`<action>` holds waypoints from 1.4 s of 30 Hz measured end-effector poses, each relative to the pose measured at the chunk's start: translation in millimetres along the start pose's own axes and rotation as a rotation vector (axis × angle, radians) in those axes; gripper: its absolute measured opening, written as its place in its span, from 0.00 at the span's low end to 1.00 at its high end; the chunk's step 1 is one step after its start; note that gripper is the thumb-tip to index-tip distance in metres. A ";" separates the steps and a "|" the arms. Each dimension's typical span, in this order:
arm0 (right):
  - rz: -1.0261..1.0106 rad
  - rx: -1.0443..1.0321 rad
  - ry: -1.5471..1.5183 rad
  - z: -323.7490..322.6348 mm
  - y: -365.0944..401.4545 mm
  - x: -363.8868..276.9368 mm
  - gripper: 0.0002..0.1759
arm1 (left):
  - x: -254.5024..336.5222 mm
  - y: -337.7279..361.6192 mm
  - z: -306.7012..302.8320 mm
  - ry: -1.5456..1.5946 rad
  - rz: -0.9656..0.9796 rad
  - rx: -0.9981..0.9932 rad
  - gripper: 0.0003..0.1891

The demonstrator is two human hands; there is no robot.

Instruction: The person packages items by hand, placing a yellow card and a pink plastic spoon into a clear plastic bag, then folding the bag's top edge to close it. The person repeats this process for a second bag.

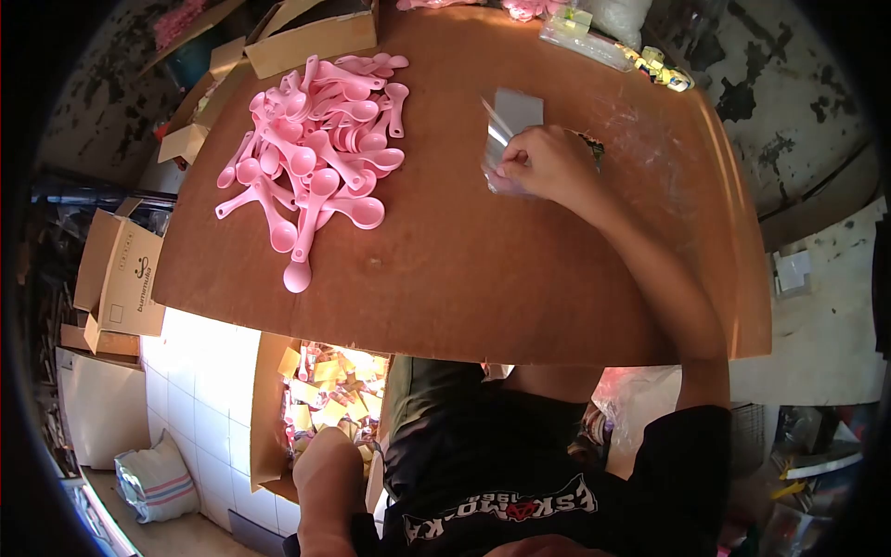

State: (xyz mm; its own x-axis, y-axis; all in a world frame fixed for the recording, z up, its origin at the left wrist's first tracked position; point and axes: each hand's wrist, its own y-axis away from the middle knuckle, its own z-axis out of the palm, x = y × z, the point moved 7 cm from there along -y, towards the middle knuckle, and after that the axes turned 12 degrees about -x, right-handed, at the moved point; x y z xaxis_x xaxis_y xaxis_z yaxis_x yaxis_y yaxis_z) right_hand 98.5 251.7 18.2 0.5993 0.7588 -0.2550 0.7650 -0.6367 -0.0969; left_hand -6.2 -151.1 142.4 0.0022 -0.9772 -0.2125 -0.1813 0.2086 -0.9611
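My right hand (549, 163) is over the right part of the brown table, its thumb and fingers pinched together at the lower edge of a clear plastic bag (518, 105). The bag seems to lie on a small stack of others like it. Something small and dark shows behind the wrist, too hidden to name. At lower left my left arm (327, 478) reaches down beside an open carton (269, 408) filled with packets that have yellow cards. The fingers of that hand are hidden. A heap of pink measuring spoons (320, 148) lies on the table's left half.
The brown table (418, 297) has its near edge before my lap. An open cardboard box (311, 42) stands at the back left, another box (125, 278) at the left. Plastic packaging (585, 42) lies at the far right edge. A white sack (158, 478) rests on the floor.
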 end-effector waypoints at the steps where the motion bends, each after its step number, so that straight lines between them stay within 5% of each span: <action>1: -0.003 0.001 0.004 -1.9 -2.2 -1.2 0.07 | 0.3 -2.5 -0.3 -0.004 0.004 0.001 0.13; 3: 0.068 -0.048 -0.058 0.2 -4.3 4.1 0.06 | -3.1 -7.4 -2.8 0.048 -0.057 0.016 0.11; 6: -0.019 0.010 -0.058 2.6 -7.5 8.4 0.07 | -7.3 -10.7 -5.4 0.119 -0.151 0.044 0.36; 7: -0.023 0.009 -0.056 2.8 -7.6 9.3 0.07 | -7.1 -9.0 -5.5 0.114 -0.149 0.045 0.36; 10: 0.002 -0.006 -0.078 4.5 -6.4 12.1 0.07 | -0.2 4.4 -5.0 0.155 0.004 0.057 0.10; 11: 0.003 0.057 -0.068 0.5 -3.1 10.8 0.07 | 0.9 7.6 -4.4 0.170 0.055 0.061 0.08; 12: 0.003 0.121 -0.058 -3.6 0.4 9.3 0.06 | 3.4 9.1 -3.9 0.185 0.108 0.064 0.15; 18: -0.088 0.332 -0.173 -31.8 25.8 -9.5 0.04 | 4.9 6.3 3.4 0.067 0.154 0.118 0.17; 27: -0.252 0.321 -0.102 -36.6 60.6 -23.2 0.03 | 0.2 4.5 16.1 0.105 0.288 0.146 0.18; 34: -0.192 0.248 -0.130 -45.5 88.8 -38.4 0.04 | -7.7 2.3 26.7 0.038 0.273 0.154 0.21; 40: -0.210 0.217 -0.137 -45.5 102.2 -42.4 0.03 | -17.8 2.8 31.0 -0.005 0.214 0.081 0.20; 42: -0.297 0.195 -0.008 -50.0 114.9 -68.9 0.04 | -35.8 27.3 21.9 -0.058 -0.051 0.221 0.14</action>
State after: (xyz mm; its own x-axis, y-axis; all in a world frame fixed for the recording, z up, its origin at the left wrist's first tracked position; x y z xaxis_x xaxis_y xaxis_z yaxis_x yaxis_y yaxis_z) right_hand 156.9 133.0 72.8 0.3547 0.9143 -0.1953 0.8457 -0.4029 -0.3501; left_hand 10.3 -109.5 119.8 0.0633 -0.9840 -0.1663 0.0400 0.1690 -0.9848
